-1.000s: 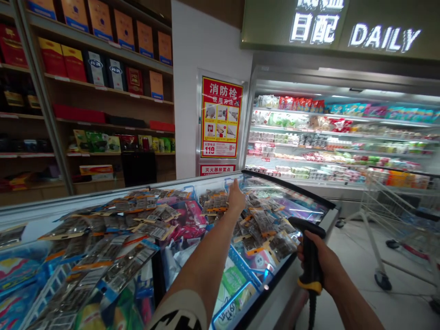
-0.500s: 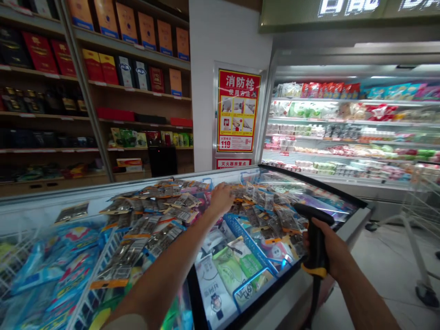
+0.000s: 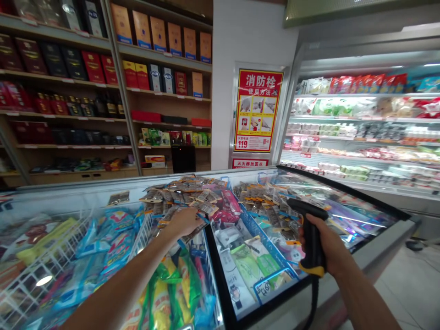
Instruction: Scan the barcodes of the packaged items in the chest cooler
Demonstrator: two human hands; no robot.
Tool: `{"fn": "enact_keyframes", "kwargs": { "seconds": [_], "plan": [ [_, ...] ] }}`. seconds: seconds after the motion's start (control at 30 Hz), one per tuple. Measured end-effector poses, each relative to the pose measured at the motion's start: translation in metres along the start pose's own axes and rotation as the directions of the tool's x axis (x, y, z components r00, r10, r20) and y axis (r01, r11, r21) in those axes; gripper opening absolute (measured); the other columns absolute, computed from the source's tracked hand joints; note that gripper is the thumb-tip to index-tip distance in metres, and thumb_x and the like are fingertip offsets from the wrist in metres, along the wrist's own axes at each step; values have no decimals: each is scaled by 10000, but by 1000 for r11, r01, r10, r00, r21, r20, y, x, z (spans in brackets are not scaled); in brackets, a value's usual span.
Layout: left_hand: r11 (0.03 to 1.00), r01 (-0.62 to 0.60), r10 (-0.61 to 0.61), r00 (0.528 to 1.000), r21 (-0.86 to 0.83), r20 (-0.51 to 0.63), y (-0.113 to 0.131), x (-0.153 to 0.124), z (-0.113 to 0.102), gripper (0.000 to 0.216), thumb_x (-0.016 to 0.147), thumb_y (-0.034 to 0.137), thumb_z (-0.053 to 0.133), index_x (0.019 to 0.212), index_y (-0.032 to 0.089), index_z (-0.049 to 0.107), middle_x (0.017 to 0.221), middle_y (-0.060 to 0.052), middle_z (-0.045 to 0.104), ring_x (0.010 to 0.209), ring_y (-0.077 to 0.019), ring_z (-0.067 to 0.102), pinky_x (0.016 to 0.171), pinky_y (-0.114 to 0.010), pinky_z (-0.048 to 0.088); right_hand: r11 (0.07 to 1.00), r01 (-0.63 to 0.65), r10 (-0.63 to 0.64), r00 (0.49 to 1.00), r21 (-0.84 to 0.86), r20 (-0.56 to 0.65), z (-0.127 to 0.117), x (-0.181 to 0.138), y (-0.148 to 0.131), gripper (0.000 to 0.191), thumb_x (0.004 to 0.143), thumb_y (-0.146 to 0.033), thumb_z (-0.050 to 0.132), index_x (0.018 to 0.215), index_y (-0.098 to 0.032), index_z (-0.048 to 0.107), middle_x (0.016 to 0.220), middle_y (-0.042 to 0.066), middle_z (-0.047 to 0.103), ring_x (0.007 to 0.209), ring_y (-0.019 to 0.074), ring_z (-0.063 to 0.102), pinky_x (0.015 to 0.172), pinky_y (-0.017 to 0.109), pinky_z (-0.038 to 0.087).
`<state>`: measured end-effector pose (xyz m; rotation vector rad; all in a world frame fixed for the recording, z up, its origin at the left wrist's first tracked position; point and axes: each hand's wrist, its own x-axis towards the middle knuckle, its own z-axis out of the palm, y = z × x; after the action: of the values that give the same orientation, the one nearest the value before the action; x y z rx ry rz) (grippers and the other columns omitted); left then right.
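Note:
My right hand point(image 3: 328, 247) is wrapped round the grip of a black and yellow barcode scanner point(image 3: 311, 240), whose head points left and whose cable hangs down. My left hand point(image 3: 187, 222) reaches into the chest freezer point(image 3: 225, 275), its fingers closed over small clear packets with dark contents and orange and blue edges. What lies under the palm is hidden. Behind that hand is a heap of similar packets point(image 3: 182, 190). A second pile of packets point(image 3: 264, 201) lies right of the divider. Green and yellow bags point(image 3: 168, 284) sit just in front of my left hand.
White wire baskets point(image 3: 44, 266) with blue bags point(image 3: 118, 247) stand at the left of the freezer. A blue basket point(image 3: 261, 243) holds green and white bags. Behind are shelves of boxes point(image 3: 158, 36), a red fire-hydrant sign point(image 3: 259, 110) and a lit refrigerated display point(image 3: 360, 133).
My left hand has moved back toward me and left, onto packets. The packets that covered the green and yellow bags are off them. The view has turned left; the scanner stays in my right hand.

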<state>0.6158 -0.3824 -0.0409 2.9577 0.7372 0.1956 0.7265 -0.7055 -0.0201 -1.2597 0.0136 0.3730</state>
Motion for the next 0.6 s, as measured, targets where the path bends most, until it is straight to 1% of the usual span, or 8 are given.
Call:
{"fn": "enact_keyframes", "kwargs": {
  "seconds": [0.1, 0.17, 0.27, 0.33, 0.43, 0.53, 0.6],
  "plan": [
    [995, 5, -4, 1000, -100, 7, -4, -2, 3, 324, 655, 347, 543, 934, 194, 607, 917, -86, 646, 854, -243, 584, 663, -276, 405, 1000, -4, 4, 1000, -31, 0, 9, -3, 1, 182, 698, -334, 577, 662, -165, 517, 449, -19, 535, 345, 98, 478, 300, 194, 390],
    [974, -15, 18, 1000, -226, 13, -8, 1, 7, 311, 602, 334, 595, 879, 195, 616, 827, -52, 654, 783, -214, 590, 621, -243, 390, 999, -2, 2, 1000, -49, 11, 16, -5, 1, 185, 699, -336, 575, 664, -164, 516, 447, -19, 537, 339, 98, 478, 296, 194, 388],
    [896, -27, 26, 1000, -443, -7, -11, 11, 14, 290, 520, 340, 656, 753, 174, 612, 682, -11, 626, 659, -180, 566, 547, -223, 359, 998, 17, -14, 998, -63, 61, 25, -7, 4, 181, 709, -339, 564, 694, -162, 528, 448, -19, 538, 337, 97, 480, 292, 187, 377],
    [824, -34, -12, 997, -566, -76, -6, 22, 16, 283, 496, 346, 668, 693, 159, 591, 619, 6, 592, 586, -157, 532, 509, -220, 335, 997, 24, -17, 995, -71, 95, 30, -8, 7, 188, 708, -345, 566, 698, -161, 529, 451, -18, 540, 343, 97, 484, 295, 186, 377],
    [728, -83, -63, 980, -680, -188, 8, 41, 13, 210, 533, 320, 641, 628, 154, 556, 546, 31, 535, 524, -123, 482, 488, -214, 308, 996, 17, -6, 992, -90, 129, 36, -10, 13, 206, 701, -360, 577, 698, -162, 523, 459, -19, 543, 349, 97, 485, 302, 188, 381],
    [698, -106, -100, 965, -709, -243, 20, 62, 8, 130, 597, 281, 584, 595, 157, 548, 522, 32, 516, 514, -115, 468, 498, -217, 306, 994, -4, 18, 990, -105, 141, 42, -12, 18, 217, 702, -372, 573, 715, -161, 525, 456, -23, 538, 341, 94, 480, 295, 182, 368],
    [691, -130, -113, 952, -711, -283, 25, 74, 5, 127, 647, 276, 537, 604, 159, 562, 524, 23, 523, 520, -119, 475, 511, -225, 311, 993, -19, 36, 989, -120, 141, 46, -13, 20, 216, 710, -372, 561, 724, -158, 527, 448, -23, 532, 330, 92, 471, 285, 178, 354]
  ]
}}
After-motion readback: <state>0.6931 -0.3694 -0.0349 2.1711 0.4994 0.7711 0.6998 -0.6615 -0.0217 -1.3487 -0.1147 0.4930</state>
